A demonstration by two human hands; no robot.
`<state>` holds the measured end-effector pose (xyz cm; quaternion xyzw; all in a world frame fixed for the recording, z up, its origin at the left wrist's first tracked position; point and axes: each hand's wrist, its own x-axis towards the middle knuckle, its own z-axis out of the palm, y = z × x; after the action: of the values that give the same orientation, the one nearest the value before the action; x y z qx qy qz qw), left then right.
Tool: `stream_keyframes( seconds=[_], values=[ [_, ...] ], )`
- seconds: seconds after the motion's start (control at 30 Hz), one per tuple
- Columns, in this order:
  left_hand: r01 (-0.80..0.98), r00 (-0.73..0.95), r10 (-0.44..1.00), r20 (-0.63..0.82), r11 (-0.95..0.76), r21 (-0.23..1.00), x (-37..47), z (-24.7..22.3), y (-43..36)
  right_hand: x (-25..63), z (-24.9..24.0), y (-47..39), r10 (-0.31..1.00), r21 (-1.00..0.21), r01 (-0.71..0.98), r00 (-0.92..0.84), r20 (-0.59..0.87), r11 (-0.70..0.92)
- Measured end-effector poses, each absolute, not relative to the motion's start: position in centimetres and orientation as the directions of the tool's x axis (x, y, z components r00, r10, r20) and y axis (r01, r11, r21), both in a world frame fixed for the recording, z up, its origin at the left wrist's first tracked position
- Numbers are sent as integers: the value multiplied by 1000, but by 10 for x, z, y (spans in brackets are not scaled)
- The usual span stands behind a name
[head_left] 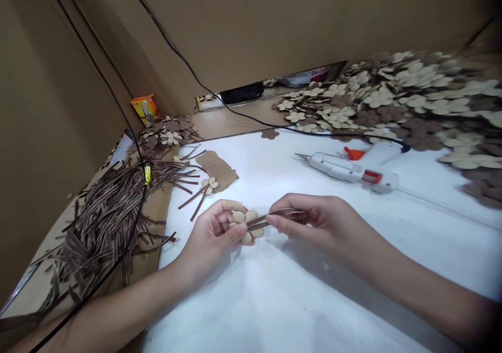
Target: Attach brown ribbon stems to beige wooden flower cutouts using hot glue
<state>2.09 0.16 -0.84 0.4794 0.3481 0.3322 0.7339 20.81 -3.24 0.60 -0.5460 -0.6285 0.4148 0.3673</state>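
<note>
A cream felt flower [248,218] is pinched in my left hand [220,227], its thumb pressing on the petals. Across the flower's middle lies one end of a brown checked ribbon [288,213], which seems folded into two strands. My right hand [314,217] grips these strands between thumb and fingers, just right of the flower. Both hands are closed and held over the white work surface [251,300]. Behind my right hand a white glue gun [353,170] lies on its side, with its metal nozzle to the left and a clear glue stick out of its back.
Ribbon strips [110,212] are heaped at the left. A large pile of cream and brown felt flowers [392,99] fills the back right. A cardboard scrap [218,171] lies beside a flower with ribbon tails [209,185]. A black cable [178,55] hangs across; an orange box [145,108] stands behind.
</note>
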Motion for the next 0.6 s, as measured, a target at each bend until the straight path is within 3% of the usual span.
stream_keyframes(
  seconds=[0.33,0.6],
  values=[
    [-53,548,802,-239,319,946,23,-7,0,211,12,-31,970,-771,595,-207,124,226],
    [-43,563,797,-219,293,955,23,-6,-2,214,10,-29,980,-811,564,-193,51,153]
  ],
)
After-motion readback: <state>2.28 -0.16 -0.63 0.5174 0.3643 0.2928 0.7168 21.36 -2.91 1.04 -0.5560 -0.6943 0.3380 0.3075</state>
